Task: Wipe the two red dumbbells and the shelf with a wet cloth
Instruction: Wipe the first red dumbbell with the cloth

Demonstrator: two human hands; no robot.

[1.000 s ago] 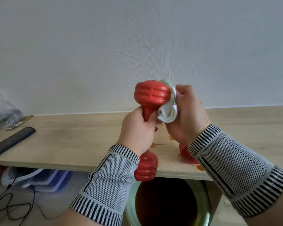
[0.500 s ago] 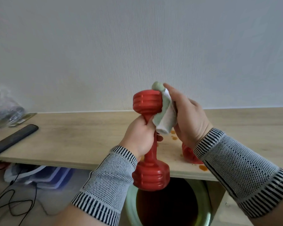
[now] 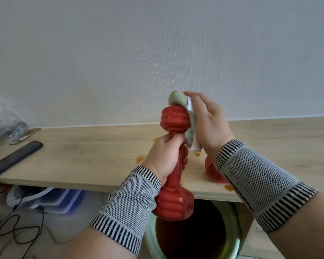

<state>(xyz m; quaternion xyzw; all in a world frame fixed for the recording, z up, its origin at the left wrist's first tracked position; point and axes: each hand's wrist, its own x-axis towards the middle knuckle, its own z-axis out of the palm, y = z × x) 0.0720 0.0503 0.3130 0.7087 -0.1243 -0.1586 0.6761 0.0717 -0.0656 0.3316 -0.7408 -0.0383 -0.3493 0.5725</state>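
Dumbbell (image 3: 173,161) gripped by left hand (image 3: 164,159); right hand (image 3: 209,122) fingers straight, pressing cloth (image 3: 190,126) against it.

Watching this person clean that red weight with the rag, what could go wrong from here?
The held dumbbell hangs past the shelf edge, gripped only at its handle by the left hand; if wet, it might slip and drop toward the green bin below. The right hand presses the cloth with fairly straight fingers, so the cloth could slide off. The right forearm sits close to the second dumbbell and could nudge it.
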